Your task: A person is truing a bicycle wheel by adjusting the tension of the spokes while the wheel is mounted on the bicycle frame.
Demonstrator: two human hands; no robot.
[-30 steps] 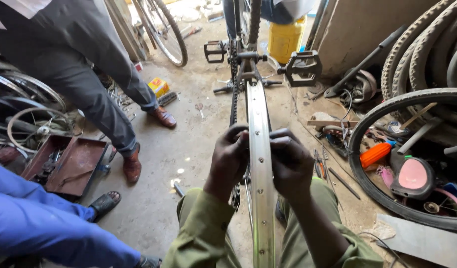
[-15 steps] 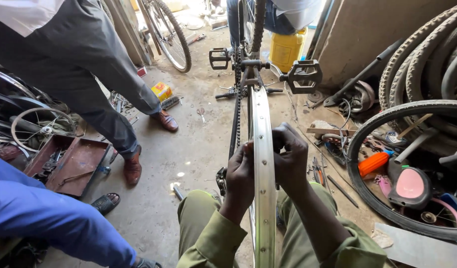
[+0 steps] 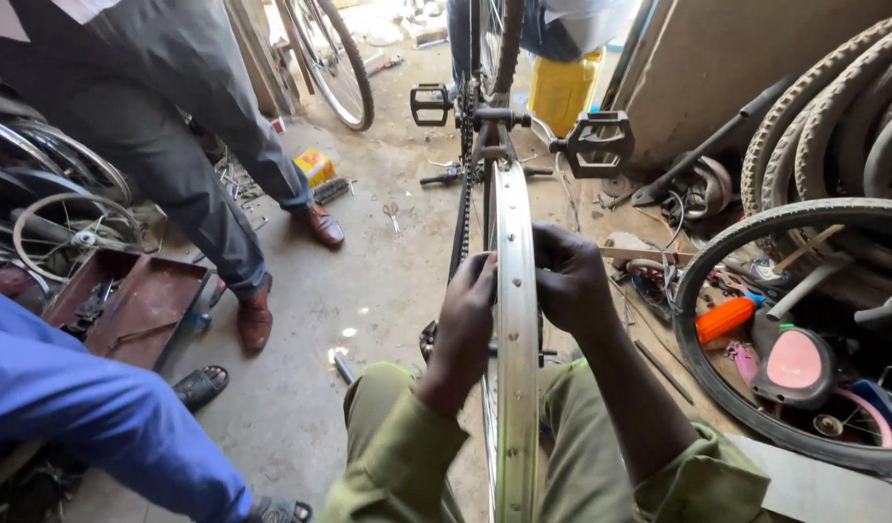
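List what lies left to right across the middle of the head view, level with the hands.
Red metal tray → brown shoe → left hand → bare wheel rim → right hand → orange tool handle → pink bicycle saddle.

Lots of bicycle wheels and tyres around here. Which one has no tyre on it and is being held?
The bare silver rim in the middle, gripped by the left hand and right hand. The wheel behind and the right-hand tyres go untouched.
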